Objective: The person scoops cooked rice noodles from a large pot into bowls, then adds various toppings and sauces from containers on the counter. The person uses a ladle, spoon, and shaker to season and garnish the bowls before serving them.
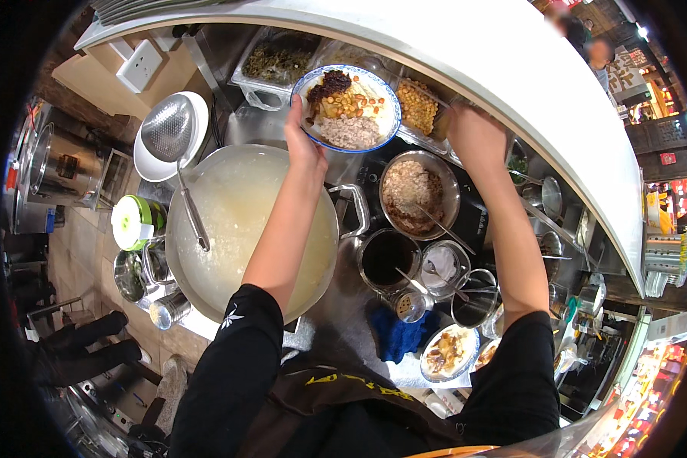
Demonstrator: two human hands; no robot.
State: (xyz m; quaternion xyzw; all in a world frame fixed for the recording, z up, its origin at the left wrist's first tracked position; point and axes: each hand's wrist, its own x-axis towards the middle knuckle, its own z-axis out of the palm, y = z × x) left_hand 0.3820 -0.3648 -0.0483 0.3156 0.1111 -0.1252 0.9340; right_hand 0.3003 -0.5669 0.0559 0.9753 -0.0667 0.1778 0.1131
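My left hand grips the left edge of a blue-and-white bowl. In the bowl lie pale minced topping, peanuts and yellow beans, and a dark red-brown topping. To the right, my right hand reaches over the row of topping containers, just beyond a tray of yellow beans. Its fingers are mostly hidden, so whether they hold anything is unclear. Under my left forearm stands a large pot of cloudy liquid. A steel bowl of minced topping with a spoon sits between my arms.
A perforated skimmer rests across a white bowl and the pot. Nearer me stand a pot of dark sauce, a glass jar of white powder, a blue cloth and a filled bowl. A white shelf overhangs the containers.
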